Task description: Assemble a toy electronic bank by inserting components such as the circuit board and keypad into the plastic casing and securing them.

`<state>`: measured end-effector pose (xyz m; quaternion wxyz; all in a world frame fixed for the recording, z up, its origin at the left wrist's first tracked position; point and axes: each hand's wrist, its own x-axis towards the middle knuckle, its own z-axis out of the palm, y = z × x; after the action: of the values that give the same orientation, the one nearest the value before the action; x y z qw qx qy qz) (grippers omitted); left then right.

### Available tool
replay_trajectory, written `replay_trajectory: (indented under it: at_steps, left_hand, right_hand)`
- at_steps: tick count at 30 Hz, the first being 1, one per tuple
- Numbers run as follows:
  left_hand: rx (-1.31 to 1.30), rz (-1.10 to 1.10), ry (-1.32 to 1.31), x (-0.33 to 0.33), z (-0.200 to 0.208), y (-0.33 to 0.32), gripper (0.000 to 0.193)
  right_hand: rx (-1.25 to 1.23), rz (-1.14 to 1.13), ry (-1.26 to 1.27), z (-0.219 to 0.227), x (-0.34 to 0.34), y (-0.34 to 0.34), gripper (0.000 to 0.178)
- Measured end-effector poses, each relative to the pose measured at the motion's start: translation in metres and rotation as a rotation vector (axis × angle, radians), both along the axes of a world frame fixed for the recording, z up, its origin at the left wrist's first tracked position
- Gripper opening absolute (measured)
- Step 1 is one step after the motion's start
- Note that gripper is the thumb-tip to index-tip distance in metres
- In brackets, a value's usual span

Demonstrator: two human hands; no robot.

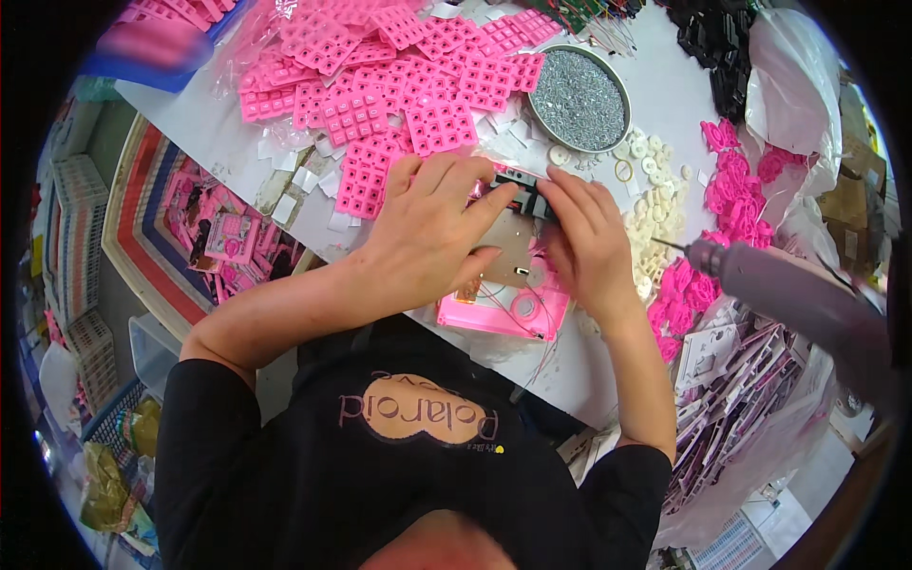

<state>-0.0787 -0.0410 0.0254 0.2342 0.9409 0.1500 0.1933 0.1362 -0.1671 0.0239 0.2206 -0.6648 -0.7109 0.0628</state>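
A pink plastic toy casing (454,315) lies at the table's near edge, its inside facing up. Across it sits a brown circuit board (511,249) with thin wires. A black rectangular plastic part (524,198) rests at the casing's far end. My left hand (427,211) reaches over from the left, its thumb and fingers closed on the black part. From the other side my right hand (591,233) presses its fingertips against the same part. A small round pink-and-white piece (524,303) shows in the casing's near right area. My fingers hide some of the far end.
Pink rubber keypads (442,81) are heaped at the far left. Beyond my right hand stand a round tray of small screws (622,104) and cream gears (655,214). A grey powered screwdriver (760,275) hangs on the right, near pink parts (731,204). A striped basket (128,233) stands left.
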Motion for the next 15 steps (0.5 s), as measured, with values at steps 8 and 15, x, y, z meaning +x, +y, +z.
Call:
replay_trajectory:
  at_steps: [8,15]
  left_hand:
    - [-0.061,-0.195,0.007,0.051,0.004,0.056,0.018]
    - [0.39,-0.135,0.186,0.172,-0.036,0.099,0.015]
  right_hand:
    - [-0.156,0.128,0.243,0.014,0.032,0.002,0.061]
    - [0.399,0.21,1.491,0.105,0.02,0.037,0.07]
